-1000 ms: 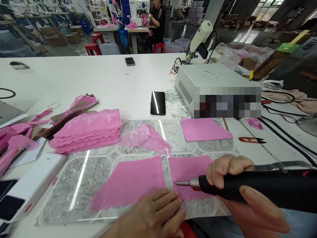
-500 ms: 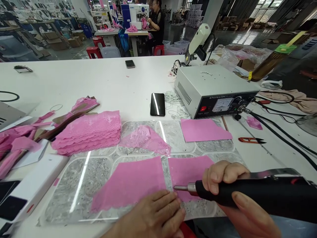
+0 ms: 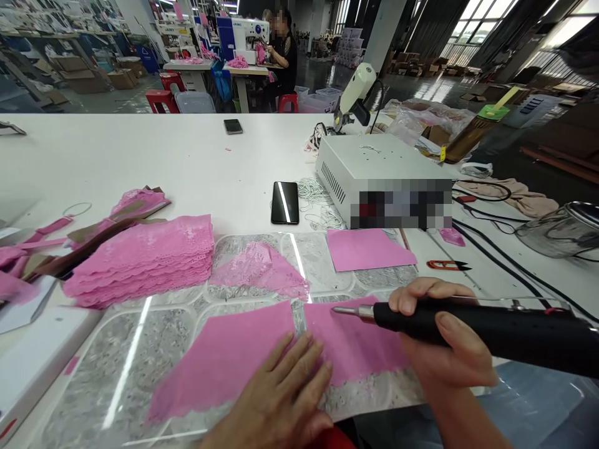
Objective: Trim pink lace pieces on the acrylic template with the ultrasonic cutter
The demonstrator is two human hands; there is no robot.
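Observation:
My right hand (image 3: 440,337) grips a black handheld tool with a pointed metal tip (image 3: 486,333), its tip over the right pink fabric piece (image 3: 360,349). Flat on the gap between two pink pieces, my left hand (image 3: 285,393) rests with fingers stretched, touching the left pink fabric piece (image 3: 229,349) and the edge of the right one. Both pieces lie on a clear, grey-patterned mat (image 3: 154,337). Beyond them are a crumpled pink lace piece (image 3: 262,268), another flat pink piece (image 3: 367,249) and a stack of pink lace (image 3: 150,252).
A grey control box (image 3: 384,165) with cables (image 3: 500,262) stands at the back right. Orange thread snips (image 3: 448,265) lie to the right, near a glass jar (image 3: 552,231). Two phones, one near the mat (image 3: 285,202), lie on the white table. A person (image 3: 281,59) sits at a sewing machine beyond.
The tool in my right hand has lifted off the gap's near end, up and over the right piece. My left hand's fingers have spread out flat. The camera view has shifted right.

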